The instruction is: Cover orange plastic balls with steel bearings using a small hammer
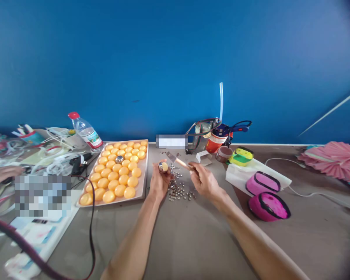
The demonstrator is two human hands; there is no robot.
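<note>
My left hand [160,182] is closed around a ball [163,167] with a pale yellow top and shiny silver beads on its side. In my right hand [204,179] is a narrow flat metal blade [177,160], pinched at its near end, its tip pointing toward the wall and slightly left, apart from the ball. Loose silver beads [179,188] lie scattered on the table between my hands. To the left, a shallow white box [142,182] holds rows of orange balls [113,174]; one ball [119,159] among them is covered in silver.
A plastic bottle [87,132] leans behind the box. Cables and another person's hand [6,175] are at far left. A red cup [215,143] with tools, a small jar [223,154], pink bands [268,206] and pink pleated paper [332,159] are on the right. A blue wall [175,70] rises behind.
</note>
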